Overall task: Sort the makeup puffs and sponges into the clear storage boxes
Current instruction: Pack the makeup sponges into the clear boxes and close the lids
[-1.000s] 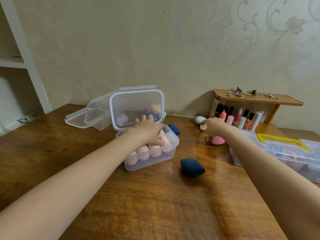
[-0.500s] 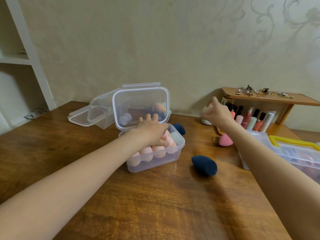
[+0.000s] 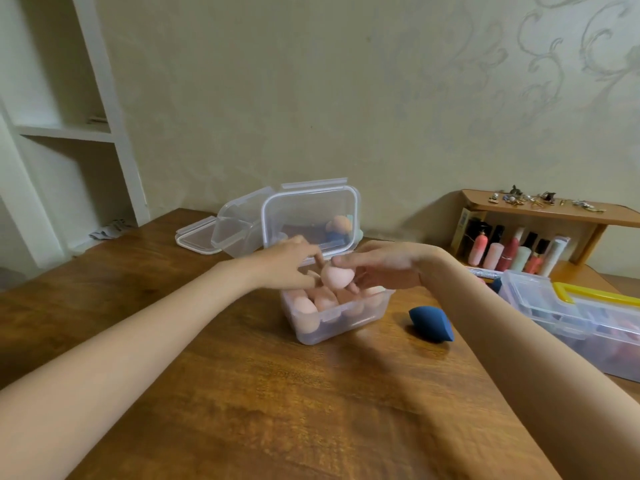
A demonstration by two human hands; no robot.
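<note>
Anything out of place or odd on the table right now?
One dark blue sponge lies loose on the table, right of the open box of peach sponges. The empty box behind is tipped on its side. Nothing looks spilled or damaged.

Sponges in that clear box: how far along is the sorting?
Well along: the open clear box already holds a layer of peach sponges. In hand, the right hand holds another peach sponge over it, with the left hand meeting it. Left: the navy sponge on the table, at least.
</note>
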